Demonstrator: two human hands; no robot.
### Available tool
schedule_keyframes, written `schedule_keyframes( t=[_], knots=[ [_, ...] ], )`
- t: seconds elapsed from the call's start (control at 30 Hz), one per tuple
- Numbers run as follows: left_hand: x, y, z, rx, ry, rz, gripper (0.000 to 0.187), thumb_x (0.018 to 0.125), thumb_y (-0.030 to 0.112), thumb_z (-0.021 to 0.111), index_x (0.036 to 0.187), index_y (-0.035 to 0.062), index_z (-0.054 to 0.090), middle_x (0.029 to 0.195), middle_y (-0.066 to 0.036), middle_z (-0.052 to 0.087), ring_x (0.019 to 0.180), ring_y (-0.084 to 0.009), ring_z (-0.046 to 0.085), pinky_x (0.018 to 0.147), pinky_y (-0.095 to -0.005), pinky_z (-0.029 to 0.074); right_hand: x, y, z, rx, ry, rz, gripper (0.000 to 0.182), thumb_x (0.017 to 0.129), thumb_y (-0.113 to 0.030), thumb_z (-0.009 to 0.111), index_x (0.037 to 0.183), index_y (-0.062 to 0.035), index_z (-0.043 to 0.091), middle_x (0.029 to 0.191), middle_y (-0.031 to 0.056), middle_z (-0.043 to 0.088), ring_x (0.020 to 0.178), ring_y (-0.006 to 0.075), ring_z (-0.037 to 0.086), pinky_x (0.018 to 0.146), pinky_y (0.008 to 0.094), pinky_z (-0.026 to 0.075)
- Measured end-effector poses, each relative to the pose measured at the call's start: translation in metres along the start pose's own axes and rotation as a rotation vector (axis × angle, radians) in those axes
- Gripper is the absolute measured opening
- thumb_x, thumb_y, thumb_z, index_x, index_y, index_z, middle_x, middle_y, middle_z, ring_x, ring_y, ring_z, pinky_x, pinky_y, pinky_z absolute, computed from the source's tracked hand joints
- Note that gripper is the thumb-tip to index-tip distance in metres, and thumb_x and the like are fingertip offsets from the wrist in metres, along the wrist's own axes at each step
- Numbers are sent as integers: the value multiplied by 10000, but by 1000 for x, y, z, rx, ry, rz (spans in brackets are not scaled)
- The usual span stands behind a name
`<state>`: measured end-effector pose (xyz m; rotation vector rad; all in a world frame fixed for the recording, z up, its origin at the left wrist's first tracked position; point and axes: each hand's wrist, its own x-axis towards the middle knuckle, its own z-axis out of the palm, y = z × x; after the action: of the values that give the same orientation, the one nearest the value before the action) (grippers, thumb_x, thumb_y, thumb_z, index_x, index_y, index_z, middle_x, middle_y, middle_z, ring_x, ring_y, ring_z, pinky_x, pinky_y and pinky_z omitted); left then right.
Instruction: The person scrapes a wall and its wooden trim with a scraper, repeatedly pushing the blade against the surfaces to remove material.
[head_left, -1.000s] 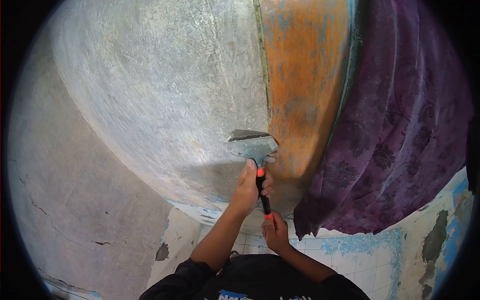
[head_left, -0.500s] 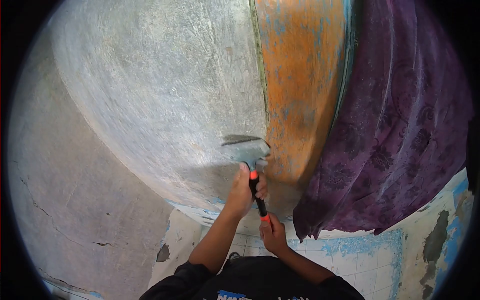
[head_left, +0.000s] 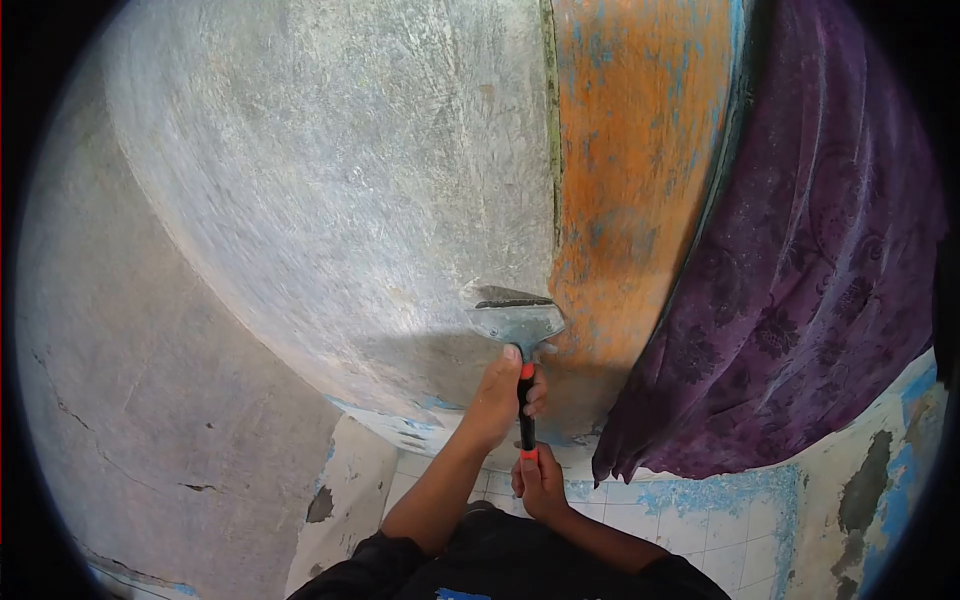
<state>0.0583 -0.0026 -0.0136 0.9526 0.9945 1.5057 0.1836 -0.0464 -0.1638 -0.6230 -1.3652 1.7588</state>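
A wide-bladed scraper (head_left: 516, 324) with a black and red handle rests its blade against the grey wall (head_left: 330, 180), beside the edge of an orange painted strip (head_left: 635, 140). My left hand (head_left: 495, 400) is wrapped round the upper handle, its thumb lying up toward the blade. Lower down, my right hand (head_left: 541, 487) closes round the handle's red butt end. A dark shadow falls on the wall next to the blade.
A purple patterned curtain (head_left: 790, 300) hangs at the right, beside the orange strip. Worn white tiles (head_left: 700, 520) with blue paint flecks show below. At left, a greyish wall (head_left: 170, 370) has cracks, and paint is peeling at the lower right.
The scraper and both hands have moved down, and the blade sits lower on the wall. My view has shifted, so the orange strip appears farther right. Both hands keep their hold.
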Motion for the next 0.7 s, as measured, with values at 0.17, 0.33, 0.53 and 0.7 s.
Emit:
schedule_keyframes(
  t=[0.17, 0.33, 0.53, 0.7],
  knots=[
    [2, -5, -6, -78, -37, -57, 620, 988, 620, 258, 821, 55, 449, 613, -24, 386, 531, -132, 387, 538, -287, 364, -2, -4, 0, -97, 42, -5, 299, 998, -230, 459, 1205, -16, 482, 659, 6, 513, 539, 65, 481, 499, 243, 404],
    [7, -6, -10, -149, -76, -24, 565, 1006, 571, 269, 969, 47, 478, 637, -23, 412, 538, -123, 410, 532, -281, 379, 2, -5, -3, -187, 81, -47, 296, 1000, -236, 466, 1200, -19, 486, 645, -4, 502, 543, 60, 480, 497, 242, 402],
    [13, 3, -25, -134, -244, 1, 489, 1032, 496, 281, 966, 51, 472, 659, -28, 469, 544, -113, 456, 527, -269, 412, 5, -2, 14, -60, 80, -48, 279, 1013, -265, 455, 1152, -24, 473, 661, 0, 496, 536, 60, 462, 492, 240, 395],
    [17, 14, -33, -122, -338, -8, 528, 1042, 465, 267, 1156, 8, 505, 662, -25, 469, 544, -102, 449, 527, -256, 404, 10, -7, 40, -56, 127, -93, 282, 1029, -276, 412, 1127, -15, 457, 674, 10, 489, 517, 70, 451, 489, 238, 392]
  ],
)
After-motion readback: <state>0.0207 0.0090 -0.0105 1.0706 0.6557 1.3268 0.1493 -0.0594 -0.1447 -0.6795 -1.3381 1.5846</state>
